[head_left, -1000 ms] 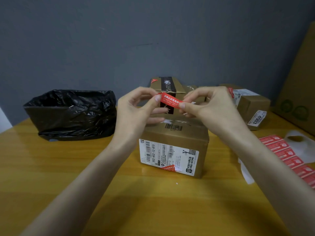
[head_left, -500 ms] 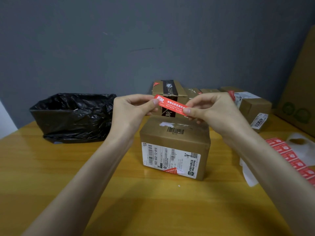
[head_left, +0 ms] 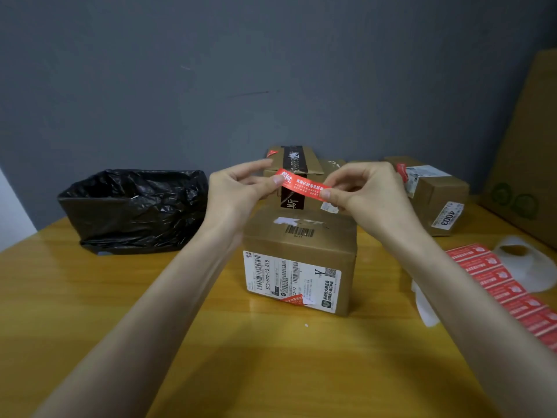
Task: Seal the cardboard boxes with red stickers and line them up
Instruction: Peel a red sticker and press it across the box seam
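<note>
A red sticker (head_left: pixel 303 185) with white print is stretched flat in the air above the nearest cardboard box (head_left: pixel 298 257). My left hand (head_left: pixel 238 191) pinches its left end and my right hand (head_left: pixel 364 191) pinches its right end. The box stands shut at the table's middle, with a white shipping label on its front and a barcode on top. Behind it stands a box with black tape (head_left: pixel 294 164), and a third box (head_left: pixel 437 191) marked 4003 sits at the right. A strip of red stickers (head_left: pixel 506 291) on white backing lies at the right edge.
A black plastic bag (head_left: pixel 132 209) sits open at the back left of the wooden table (head_left: pixel 90 297). A large cardboard sheet (head_left: pixel 527 152) leans against the grey wall at the far right. Empty white backing paper (head_left: pixel 425 309) lies beside the sticker strip.
Both hands have lifted the sticker a little and spread apart, pulling it out flat above the box top. The box has stayed in place.
</note>
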Action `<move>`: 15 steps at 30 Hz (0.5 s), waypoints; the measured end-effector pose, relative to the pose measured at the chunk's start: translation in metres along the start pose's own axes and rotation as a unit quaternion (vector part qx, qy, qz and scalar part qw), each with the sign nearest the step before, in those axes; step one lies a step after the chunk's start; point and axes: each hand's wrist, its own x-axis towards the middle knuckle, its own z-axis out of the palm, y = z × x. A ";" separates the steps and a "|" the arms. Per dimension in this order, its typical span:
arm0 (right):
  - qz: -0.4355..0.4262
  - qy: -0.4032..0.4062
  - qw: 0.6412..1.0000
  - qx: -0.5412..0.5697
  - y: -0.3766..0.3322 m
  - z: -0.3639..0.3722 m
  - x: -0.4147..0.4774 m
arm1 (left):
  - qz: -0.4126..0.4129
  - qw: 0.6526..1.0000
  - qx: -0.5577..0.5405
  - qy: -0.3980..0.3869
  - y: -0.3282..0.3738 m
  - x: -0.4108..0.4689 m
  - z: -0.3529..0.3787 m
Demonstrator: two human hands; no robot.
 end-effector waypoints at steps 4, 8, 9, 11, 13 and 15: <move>0.012 -0.030 0.999 -0.011 0.000 -0.003 0.001 | -0.009 0.998 0.056 -0.010 0.000 0.000 -0.002; 0.063 -0.059 0.996 0.031 0.001 -0.003 0.002 | 0.001 0.996 0.091 -0.026 0.003 -0.001 -0.005; 0.071 -0.063 0.994 0.045 0.002 -0.001 0.001 | 0.016 0.995 0.099 -0.025 0.003 -0.001 -0.006; 0.079 -0.062 0.993 0.065 0.006 0.002 0.001 | 0.059 0.987 0.151 -0.015 0.001 0.000 -0.007; 0.084 -0.056 0.992 0.072 0.009 0.006 0.001 | 0.098 0.968 0.230 -0.003 -0.001 0.001 -0.007; 0.085 -0.054 0.992 0.070 0.011 0.010 0.001 | 0.127 0.946 0.299 0.015 -0.001 0.002 -0.006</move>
